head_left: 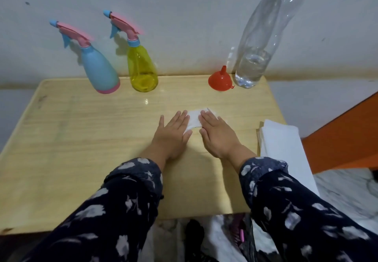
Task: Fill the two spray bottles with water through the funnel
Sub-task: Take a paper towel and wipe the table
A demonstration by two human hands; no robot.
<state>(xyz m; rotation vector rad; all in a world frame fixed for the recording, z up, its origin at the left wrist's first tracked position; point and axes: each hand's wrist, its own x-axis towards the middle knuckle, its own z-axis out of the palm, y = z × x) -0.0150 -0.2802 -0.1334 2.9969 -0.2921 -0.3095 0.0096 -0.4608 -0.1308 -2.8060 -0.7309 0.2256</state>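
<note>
Two spray bottles stand at the table's far edge with pink trigger heads screwed on: a blue one [98,71] at the left and a clear yellow one [142,71] beside it. A red funnel [220,80] rests wide mouth down further right. Touching it stands a tall clear plastic bottle [253,65] holding water in its lower part. My left hand [173,130] and my right hand [216,132] lie flat, fingers spread, pressing on a folded white tissue [194,118] in the middle of the table.
The wooden table [81,149] stands against a white wall. A stack of white tissues [284,145] lies at the table's right edge. An orange surface [347,134] sits to the right, beyond the table. Dark items lie on the floor below the near edge.
</note>
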